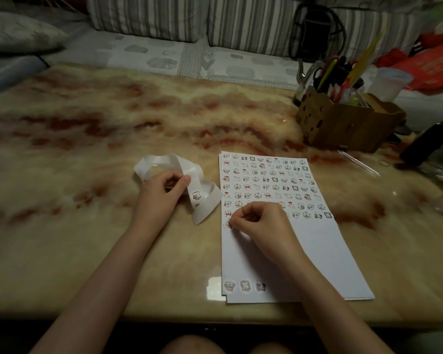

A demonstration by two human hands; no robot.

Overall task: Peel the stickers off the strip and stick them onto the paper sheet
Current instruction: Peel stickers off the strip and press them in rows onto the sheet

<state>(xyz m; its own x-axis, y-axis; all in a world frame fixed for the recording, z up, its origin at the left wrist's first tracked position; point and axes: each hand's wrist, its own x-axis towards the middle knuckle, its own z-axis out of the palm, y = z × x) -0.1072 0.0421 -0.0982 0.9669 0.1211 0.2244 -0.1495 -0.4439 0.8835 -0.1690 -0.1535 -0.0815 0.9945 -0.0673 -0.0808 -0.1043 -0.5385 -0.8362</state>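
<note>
The marbled table (113, 123) carries everything. The paper sheet (317, 251) lies right of centre, its far half filled with rows of stuck stickers (266, 180). Its near part is mostly bare, save three more stickers (245, 286) at the near left corner. Just left of the sheet the curled white strip (207, 203) lies looped on the table. Our left hand (161, 192) pinches it between thumb and fingers, and the next sticker (196, 194) shows just right of the thumb. Our right hand (261, 223), fingers curled, pinches a small sticker (227, 224) at the sheet's left edge. It starts a new row just nearer than the last full one. We judge we should line it up under the column above and lay one edge down first. Then we should rub it flat with a fingertip so no corner lifts.
</note>
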